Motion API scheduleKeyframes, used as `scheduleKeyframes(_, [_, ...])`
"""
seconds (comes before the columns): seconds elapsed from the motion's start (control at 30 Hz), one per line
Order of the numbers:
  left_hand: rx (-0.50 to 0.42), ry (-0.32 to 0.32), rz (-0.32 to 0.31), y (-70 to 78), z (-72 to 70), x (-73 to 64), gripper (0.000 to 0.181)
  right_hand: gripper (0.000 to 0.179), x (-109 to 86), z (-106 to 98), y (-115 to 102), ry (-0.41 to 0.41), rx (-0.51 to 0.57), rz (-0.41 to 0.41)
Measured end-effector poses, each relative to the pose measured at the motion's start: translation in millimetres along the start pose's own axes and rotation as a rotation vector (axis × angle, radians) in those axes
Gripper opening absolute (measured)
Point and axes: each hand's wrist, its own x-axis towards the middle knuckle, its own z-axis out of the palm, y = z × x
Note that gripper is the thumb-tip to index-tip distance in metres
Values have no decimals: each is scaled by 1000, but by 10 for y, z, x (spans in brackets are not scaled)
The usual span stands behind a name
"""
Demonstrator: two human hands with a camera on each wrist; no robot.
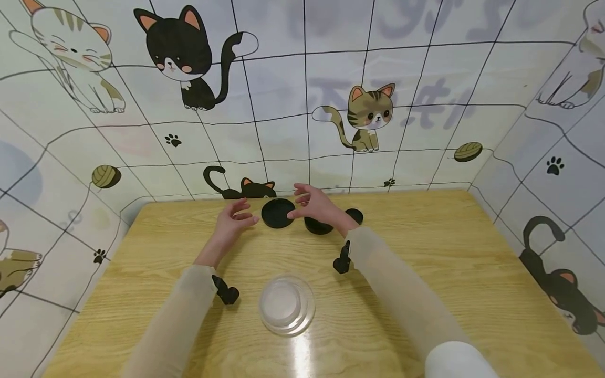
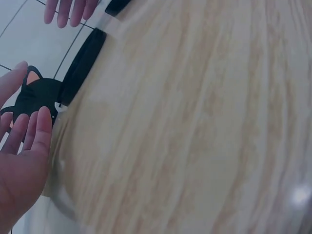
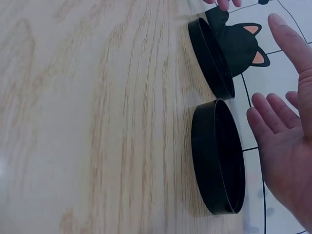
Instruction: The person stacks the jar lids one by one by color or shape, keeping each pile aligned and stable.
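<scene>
The left hand (image 1: 231, 223), fingers loosely bent and holding nothing, hangs beside the leftmost black, round, shallow dish (image 1: 276, 212), near the far edge of the wooden table (image 1: 416, 241); the right hand (image 1: 317, 203), likewise empty, hangs over the middle black, round dish (image 1: 319, 227), contact hard to tell. Both dishes look like light, stiff, smooth plastic, best pinched across opposite rims

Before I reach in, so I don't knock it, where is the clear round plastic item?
In the head view, the clear item is at lower centre on the table, between the sleeves, nearer the camera than the black dishes.
</scene>
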Motion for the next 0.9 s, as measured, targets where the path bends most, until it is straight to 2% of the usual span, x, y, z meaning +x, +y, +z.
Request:
scheduleKeyframes(0.27, [-39, -41, -2, -80, 45, 71, 78, 90, 41, -54, 83, 31, -15, 24])
scheduleKeyframes(0.53, [-18, -52, -23, -102, 66, 125, 81, 87, 120, -9, 98, 39, -111, 90])
scheduleKeyframes(0.9, [24, -75, -45, -99, 99, 158, 80, 88, 149, -18, 133, 33, -125, 92])
